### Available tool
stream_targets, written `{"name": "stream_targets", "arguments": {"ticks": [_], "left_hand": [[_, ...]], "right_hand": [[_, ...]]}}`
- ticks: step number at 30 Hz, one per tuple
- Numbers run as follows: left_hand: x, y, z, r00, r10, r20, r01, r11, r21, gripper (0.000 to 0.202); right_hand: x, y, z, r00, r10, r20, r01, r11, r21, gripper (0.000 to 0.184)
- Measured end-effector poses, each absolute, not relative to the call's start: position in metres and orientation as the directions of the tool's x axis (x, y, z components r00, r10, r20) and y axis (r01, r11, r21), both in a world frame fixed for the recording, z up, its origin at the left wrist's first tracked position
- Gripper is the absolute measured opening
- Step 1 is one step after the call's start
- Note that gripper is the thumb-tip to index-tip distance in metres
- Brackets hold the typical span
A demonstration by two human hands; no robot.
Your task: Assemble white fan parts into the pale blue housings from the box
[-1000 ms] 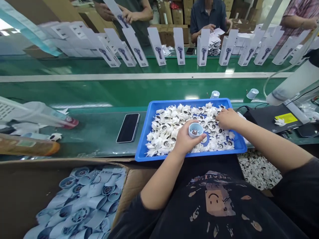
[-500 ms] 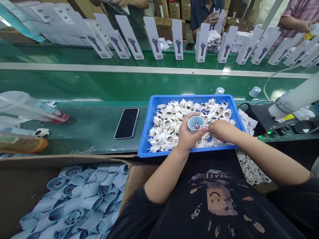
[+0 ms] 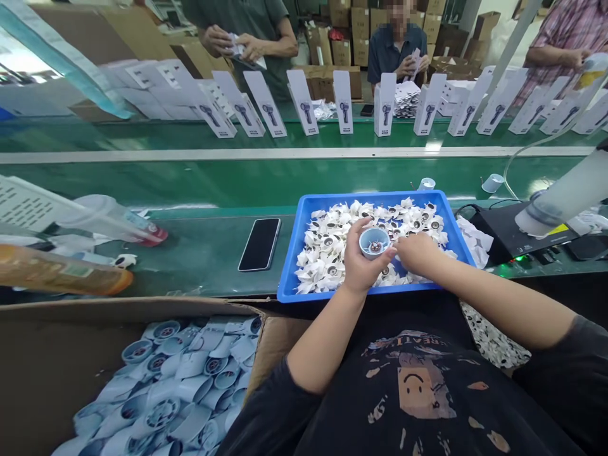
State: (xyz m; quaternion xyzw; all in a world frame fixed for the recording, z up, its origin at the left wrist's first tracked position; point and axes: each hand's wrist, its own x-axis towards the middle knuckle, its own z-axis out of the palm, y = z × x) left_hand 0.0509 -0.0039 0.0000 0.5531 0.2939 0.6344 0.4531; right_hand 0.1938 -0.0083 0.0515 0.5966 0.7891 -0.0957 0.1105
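Note:
Upright in my left hand [image 3: 357, 265] is a light-blue round fan housing [image 3: 365, 253], its open end facing up, with a motor and small reddish parts visible inside. My left fingers and thumb wrap round its wall. Close against the housing's right side is my right hand [image 3: 418, 252], fingers pinched together; what they hold, if anything, is too small to make out. Both hands are over a blue tray [image 3: 291, 259] heaped with white fan blades [image 3: 327, 237], many showing dark round hubs.
A cardboard box [image 3: 280, 335] full of blue housings [image 3: 190, 367] stands lower left. A phone [image 3: 259, 244] lies left of the tray, a black power unit [image 3: 503, 231] right. White boxes [image 3: 344, 111] line the far belt, with several people beyond. Two housings stand behind the tray.
The camera view has tilted up and turned slightly left, so the scene sits lower and further right. Both hands stay at the housing with nearly the same grip.

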Motion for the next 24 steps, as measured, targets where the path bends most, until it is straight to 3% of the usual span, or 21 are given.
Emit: {"name": "stream_targets", "arguments": {"ticks": [3,6,10,13,16,18,21,22,24], "left_hand": [[0.048,-0.003,-0.002,0.019,0.885,0.465,-0.272,-0.443,0.854,0.068],[0.045,-0.005,-0.002,0.147,0.854,0.499,-0.222,-0.463,0.858,0.069],[0.043,-0.013,0.008,0.274,0.799,0.535,0.040,-0.565,0.824,0.055],[0.045,-0.023,0.018,0.374,0.685,0.625,0.259,-0.724,0.639,0.051],[0.047,-0.032,0.026,0.475,0.632,0.613,0.369,-0.775,0.514,0.057],[0.046,-0.037,0.029,0.501,0.612,0.612,0.417,-0.790,0.449,0.054],[0.044,-0.044,0.032,0.504,0.569,0.650,0.442,-0.816,0.372,0.047],[0.044,-0.046,0.033,0.498,0.558,0.664,0.444,-0.821,0.358,0.048],[0.043,-0.049,0.034,0.474,0.557,0.681,0.459,-0.817,0.349,0.050]], "right_hand": [[0.214,-0.015,0.066,-0.242,0.952,-0.188,0.915,0.159,-0.372,0.026],[0.231,-0.034,0.071,-0.245,0.962,-0.119,0.697,0.089,-0.712,0.040],[0.241,-0.059,0.061,-0.213,0.975,-0.066,0.390,0.023,-0.920,0.053],[0.241,-0.068,0.056,-0.181,0.983,-0.042,0.263,0.008,-0.965,0.051],[0.237,-0.074,0.064,-0.135,0.991,0.013,0.229,0.044,-0.972,0.040],[0.230,-0.078,0.072,-0.123,0.988,0.095,0.377,0.135,-0.916,0.025],[0.218,-0.078,0.080,-0.207,0.962,0.179,0.696,0.273,-0.664,0.014],[0.214,-0.077,0.080,-0.241,0.955,0.175,0.743,0.297,-0.599,0.012],[0.210,-0.073,0.077,-0.283,0.947,0.153,0.751,0.318,-0.579,0.010]]}}
